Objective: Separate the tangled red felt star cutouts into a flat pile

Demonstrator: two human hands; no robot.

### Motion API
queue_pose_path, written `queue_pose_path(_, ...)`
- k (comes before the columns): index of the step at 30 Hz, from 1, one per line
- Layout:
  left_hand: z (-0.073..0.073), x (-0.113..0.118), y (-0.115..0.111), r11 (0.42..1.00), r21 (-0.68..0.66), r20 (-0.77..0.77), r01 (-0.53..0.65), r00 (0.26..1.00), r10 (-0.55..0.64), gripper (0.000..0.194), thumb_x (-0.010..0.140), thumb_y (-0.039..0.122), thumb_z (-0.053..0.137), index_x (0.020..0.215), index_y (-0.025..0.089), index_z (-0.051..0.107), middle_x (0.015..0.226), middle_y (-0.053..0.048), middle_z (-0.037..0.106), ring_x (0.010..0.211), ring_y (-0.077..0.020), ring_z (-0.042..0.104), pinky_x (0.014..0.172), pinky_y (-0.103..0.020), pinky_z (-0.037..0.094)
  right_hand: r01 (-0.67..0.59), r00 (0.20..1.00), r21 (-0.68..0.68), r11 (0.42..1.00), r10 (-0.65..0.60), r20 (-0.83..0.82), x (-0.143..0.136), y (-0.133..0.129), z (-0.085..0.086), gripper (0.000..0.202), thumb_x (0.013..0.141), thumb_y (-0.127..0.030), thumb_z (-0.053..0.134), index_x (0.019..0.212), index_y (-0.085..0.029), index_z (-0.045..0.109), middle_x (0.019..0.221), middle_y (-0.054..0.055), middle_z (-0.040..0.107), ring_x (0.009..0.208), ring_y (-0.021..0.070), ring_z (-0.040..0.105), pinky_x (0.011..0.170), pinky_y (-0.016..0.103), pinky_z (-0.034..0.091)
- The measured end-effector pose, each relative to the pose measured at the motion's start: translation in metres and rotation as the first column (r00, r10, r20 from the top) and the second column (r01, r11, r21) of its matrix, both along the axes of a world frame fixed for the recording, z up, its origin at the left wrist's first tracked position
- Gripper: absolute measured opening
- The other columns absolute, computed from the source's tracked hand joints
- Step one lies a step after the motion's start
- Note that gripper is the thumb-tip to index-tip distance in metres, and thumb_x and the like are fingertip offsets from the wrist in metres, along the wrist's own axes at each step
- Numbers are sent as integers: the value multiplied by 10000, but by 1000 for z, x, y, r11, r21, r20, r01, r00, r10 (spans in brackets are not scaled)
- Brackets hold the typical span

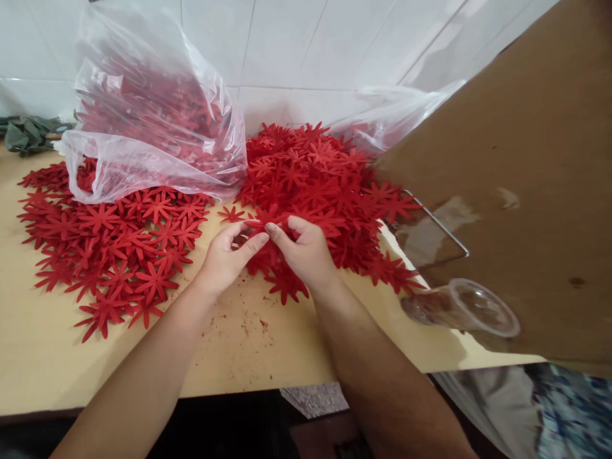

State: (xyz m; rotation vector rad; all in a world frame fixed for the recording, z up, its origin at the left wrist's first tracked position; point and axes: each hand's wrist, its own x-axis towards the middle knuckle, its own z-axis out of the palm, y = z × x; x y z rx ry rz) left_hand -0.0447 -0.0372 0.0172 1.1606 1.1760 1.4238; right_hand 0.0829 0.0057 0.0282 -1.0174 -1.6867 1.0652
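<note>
My left hand (232, 252) and my right hand (303, 248) meet at the middle of the table, thumbs almost touching. Between their pinched fingers is a red flower-shaped piece (261, 224), partly covered by the fingers. Just behind my hands rises a large heap of red flower pieces (306, 172). Another spread of red flower pieces (115, 248) lies to the left, and one single red flower (231, 214) rests near my left fingertips.
A clear plastic bag (157, 121) full of red pieces stands at the back left. On the right are a brown board (526, 172), a tipped clear plastic cup (459, 307) and a metal wire frame (442, 228). Red crumbs dot the table (229, 350). Dark green cloth (29, 135) lies far left.
</note>
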Motion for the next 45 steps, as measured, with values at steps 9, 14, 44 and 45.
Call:
queue_pose_path(9,-2,-4,1,997,-58,165,-55,984,64,215,667,297,642,812,146,594,770,4,606,693,-74,525,722,-239,430,-170,985,4,985,170,-18,-4,-2,-4,319,749,-496,540,669,-191,587,646,6,573,680,139,544,680,289,451)
queue_pose_path(14,-1,-4,1,999,-54,161,-4,987,12,203,673,317,634,774,144,602,763,-6,618,705,-83,537,736,-248,436,-199,980,6,980,199,-4,-6,-4,-4,373,751,-545,507,637,-192,540,619,-4,520,626,119,494,633,265,429)
queue_pose_path(44,-12,-7,6,991,-28,-205,-133,971,125,169,750,315,523,677,165,497,650,24,499,604,-82,418,609,-228,354,85,980,-100,991,-101,-173,5,10,-5,283,675,-464,623,655,-206,508,531,-42,458,457,76,390,451,236,327)
queue_pose_path(45,-12,-7,6,988,-22,-249,-150,958,140,193,754,329,518,653,169,480,624,30,473,588,-82,395,595,-230,338,74,982,-100,992,-91,-168,5,9,-6,288,687,-462,614,630,-206,495,523,-43,442,454,74,374,448,236,314)
